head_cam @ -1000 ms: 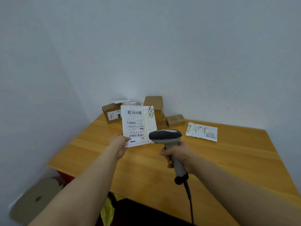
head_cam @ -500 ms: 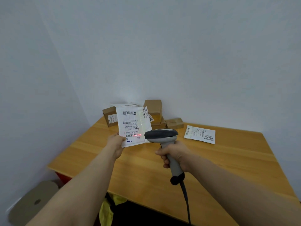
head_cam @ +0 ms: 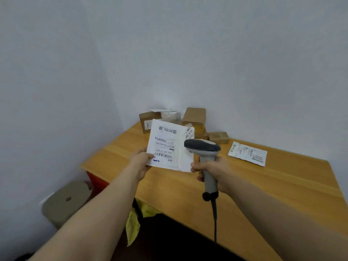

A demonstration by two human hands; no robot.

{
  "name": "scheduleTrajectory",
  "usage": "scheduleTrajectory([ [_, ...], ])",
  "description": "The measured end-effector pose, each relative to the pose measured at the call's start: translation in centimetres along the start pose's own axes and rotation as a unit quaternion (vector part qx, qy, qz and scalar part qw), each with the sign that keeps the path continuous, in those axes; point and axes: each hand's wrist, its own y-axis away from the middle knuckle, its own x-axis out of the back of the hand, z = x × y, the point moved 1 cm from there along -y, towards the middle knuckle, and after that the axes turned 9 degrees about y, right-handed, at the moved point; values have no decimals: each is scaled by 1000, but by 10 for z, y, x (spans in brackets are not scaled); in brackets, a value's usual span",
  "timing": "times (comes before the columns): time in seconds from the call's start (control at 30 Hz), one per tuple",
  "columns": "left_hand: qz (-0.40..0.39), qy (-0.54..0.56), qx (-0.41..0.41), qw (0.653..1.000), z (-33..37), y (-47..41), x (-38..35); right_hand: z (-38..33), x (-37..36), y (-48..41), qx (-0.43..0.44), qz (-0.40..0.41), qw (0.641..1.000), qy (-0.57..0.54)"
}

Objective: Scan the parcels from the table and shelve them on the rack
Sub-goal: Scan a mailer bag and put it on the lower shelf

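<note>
My left hand (head_cam: 140, 162) pinches the lower left corner of a flat white mailer parcel (head_cam: 166, 146) and holds it up above the wooden table (head_cam: 282, 194), its barcode label facing me. My right hand (head_cam: 211, 169) grips the handle of a grey barcode scanner (head_cam: 203, 147), whose head sits just right of the parcel and overlaps its right edge. No red scan light shows on the label. The scanner's black cable (head_cam: 214, 219) hangs down from the handle.
Several brown cardboard boxes (head_cam: 194, 116) and a pale bag are piled in the table's far corner against the wall. Another white mailer (head_cam: 247, 153) lies flat at the back right. A round beige stool (head_cam: 66, 200) and yellow material (head_cam: 133, 225) sit below the table's left edge.
The red scan spot seen on the label half a second ago is gone. The parcel has tilted slightly and sits lower, closer to the scanner head.
</note>
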Motion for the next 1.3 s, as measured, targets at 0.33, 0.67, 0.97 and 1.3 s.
scheduleTrajectory([
  [0.33,2,3,67,998,-26,61,113,38,-40,2,3,45,994,100],
  [0.67,-27,87,179,980,-76,198,268,98,-171,87,4,18,995,97],
  [0.97,146,114,172,967,-148,416,490,224,-366,275,-34,-190,962,191],
  [1.3,577,221,7,786,-187,631,675,315,-523,433,-36,-399,851,339],
])
